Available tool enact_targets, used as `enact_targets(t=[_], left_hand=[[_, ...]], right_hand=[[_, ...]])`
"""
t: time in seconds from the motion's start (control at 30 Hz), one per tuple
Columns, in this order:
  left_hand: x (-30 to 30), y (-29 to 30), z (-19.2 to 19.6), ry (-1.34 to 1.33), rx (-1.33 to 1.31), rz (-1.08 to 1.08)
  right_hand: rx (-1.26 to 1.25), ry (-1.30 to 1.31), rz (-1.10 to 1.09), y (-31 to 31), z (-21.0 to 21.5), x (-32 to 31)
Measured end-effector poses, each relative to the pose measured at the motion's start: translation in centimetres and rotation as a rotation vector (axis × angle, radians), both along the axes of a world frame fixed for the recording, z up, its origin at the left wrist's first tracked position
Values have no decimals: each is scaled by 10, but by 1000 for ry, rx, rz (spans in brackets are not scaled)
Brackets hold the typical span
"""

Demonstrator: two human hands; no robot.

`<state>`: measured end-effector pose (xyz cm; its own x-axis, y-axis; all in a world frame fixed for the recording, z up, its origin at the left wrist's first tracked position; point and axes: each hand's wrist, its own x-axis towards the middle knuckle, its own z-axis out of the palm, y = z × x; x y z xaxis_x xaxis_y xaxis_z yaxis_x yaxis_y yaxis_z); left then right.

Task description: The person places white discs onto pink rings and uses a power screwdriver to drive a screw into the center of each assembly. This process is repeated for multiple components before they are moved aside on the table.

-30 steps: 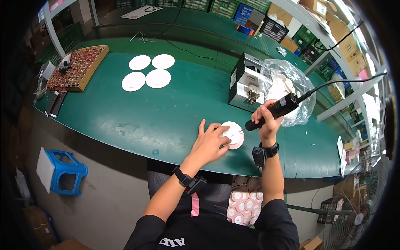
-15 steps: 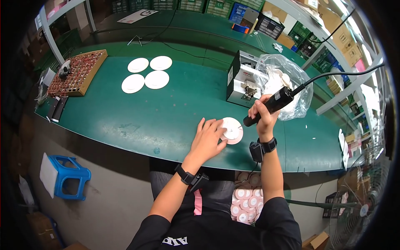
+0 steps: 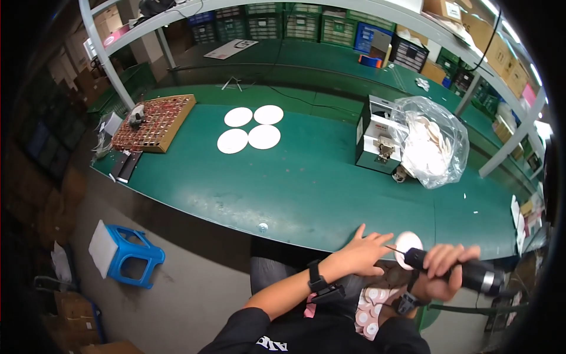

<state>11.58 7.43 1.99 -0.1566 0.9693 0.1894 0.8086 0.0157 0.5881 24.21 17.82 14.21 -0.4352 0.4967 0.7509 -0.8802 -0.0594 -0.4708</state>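
Observation:
My right hand (image 3: 443,265), blurred by motion, is wrapped round a black electric screwdriver (image 3: 482,277). Its thin bit points left, across the front of a small round white disc (image 3: 408,241) at the table's near edge. My left hand (image 3: 364,253) lies just left of that disc with fingers spread; whether a fingertip touches the disc I cannot tell. Below the hands, by my lap, several pink-and-white discs (image 3: 368,312) are piled up. Farther off on the table lie several larger white discs (image 3: 264,137), grouped close together.
A boxy machine with a metal front (image 3: 377,144) stands at the right, beside a clear plastic bag (image 3: 451,159) of white pieces. To the left sits a shallow box (image 3: 156,125) of small reddish parts. A blue stool (image 3: 132,256) is on the floor, and a shelf beam (image 3: 283,9) crosses above.
Both hands have come to the table's near edge, and the screwdriver has swung down so its bit points left. The small disc has moved from the tabletop to that edge. The view has shifted.

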Motion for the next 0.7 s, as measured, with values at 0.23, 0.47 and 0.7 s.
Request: enact_targets(t=[0.23, 0.47, 0.7], left_hand=[[-203, -77, 58, 231, -52, 681], [-381, -147, 25, 301, -10, 1092], [-393, -135, -16, 260, -238, 1045]], right_hand=[[117, -239, -413, 34, -36, 55], [-226, -495, -323, 27, -80, 68], [-202, -599, -478, 23, -96, 88]])
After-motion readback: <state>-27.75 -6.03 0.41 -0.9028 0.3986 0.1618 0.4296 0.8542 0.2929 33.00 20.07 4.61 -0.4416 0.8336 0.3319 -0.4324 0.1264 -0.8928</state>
